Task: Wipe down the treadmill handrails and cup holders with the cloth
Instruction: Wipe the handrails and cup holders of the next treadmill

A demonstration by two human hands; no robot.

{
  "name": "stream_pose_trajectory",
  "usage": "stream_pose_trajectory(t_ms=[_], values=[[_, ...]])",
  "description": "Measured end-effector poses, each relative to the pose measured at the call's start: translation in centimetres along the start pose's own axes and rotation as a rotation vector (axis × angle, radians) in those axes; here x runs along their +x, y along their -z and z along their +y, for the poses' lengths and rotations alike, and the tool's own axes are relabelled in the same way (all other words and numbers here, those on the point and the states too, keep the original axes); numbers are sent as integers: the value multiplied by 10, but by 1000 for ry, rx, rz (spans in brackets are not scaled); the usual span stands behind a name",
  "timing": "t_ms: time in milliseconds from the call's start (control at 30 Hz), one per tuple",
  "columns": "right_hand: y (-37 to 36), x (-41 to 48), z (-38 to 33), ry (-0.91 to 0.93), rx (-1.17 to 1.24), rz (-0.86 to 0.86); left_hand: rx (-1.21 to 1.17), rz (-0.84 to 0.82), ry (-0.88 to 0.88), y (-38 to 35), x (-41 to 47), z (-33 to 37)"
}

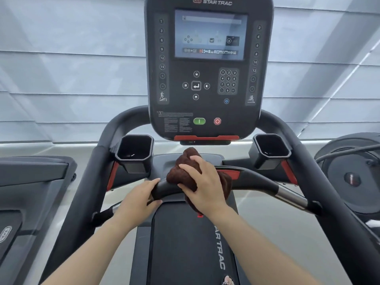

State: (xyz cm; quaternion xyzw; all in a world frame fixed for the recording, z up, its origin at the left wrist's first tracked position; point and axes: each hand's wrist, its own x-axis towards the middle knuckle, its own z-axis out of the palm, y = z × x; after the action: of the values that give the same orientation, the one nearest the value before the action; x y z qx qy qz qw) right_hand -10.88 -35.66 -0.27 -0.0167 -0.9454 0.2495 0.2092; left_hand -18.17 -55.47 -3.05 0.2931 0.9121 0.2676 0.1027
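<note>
Bright diffuse daylight, soft focus, wide-angle distortion

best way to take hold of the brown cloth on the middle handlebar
Grip the bunched top of the cloth from above, palm down. It is draped over the centre handlebar with folds on both sides, so a top grip, as the right hand has, gathers them and presses it onto the bar.

We judge this a gym: a Star Trac treadmill console (207, 83) stands central, a second treadmill (30, 177) left of it, a round-housed machine (352, 177) right, window blinds (82, 68) behind.
</note>
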Motion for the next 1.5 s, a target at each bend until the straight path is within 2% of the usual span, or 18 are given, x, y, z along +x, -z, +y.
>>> stream_pose_trajectory(t_ms=[133,300,367,500,667,767,867,1000,1167,1367,1500], values=[[5,4,-4,-65,108,35,-19,-9,-32,4,-2,-7],[14,32,-26,-101,274,160,-21,-15,-74,12,-1,-10],[10,37,-36,-75,214,132,-19,-7,-85,15,-2,-13],[-12,20,-39,-91,-85,-68,9,-20,-67,20,-9,-23],[-28,0,-36,-75,-162,-13,2,-37,-22,23,-21,-45],[-41,5,-49,-10,-208,-54,-40,-26,13,24,-28,-55],[-46,10,-52,79,-231,-73,-58,-13,20,23,-33,-60],[-40,9,-33,163,-217,-9,-56,-13,42,23,-38,-64],[-47,13,-45,64,-208,-30,-54,14,75,20,-38,-61],[-45,13,-52,142,-182,-137,-35,-5,133,18,-45,-55],[-42,11,-55,86,-141,-123,-38,-3,154,20,-43,-52]])
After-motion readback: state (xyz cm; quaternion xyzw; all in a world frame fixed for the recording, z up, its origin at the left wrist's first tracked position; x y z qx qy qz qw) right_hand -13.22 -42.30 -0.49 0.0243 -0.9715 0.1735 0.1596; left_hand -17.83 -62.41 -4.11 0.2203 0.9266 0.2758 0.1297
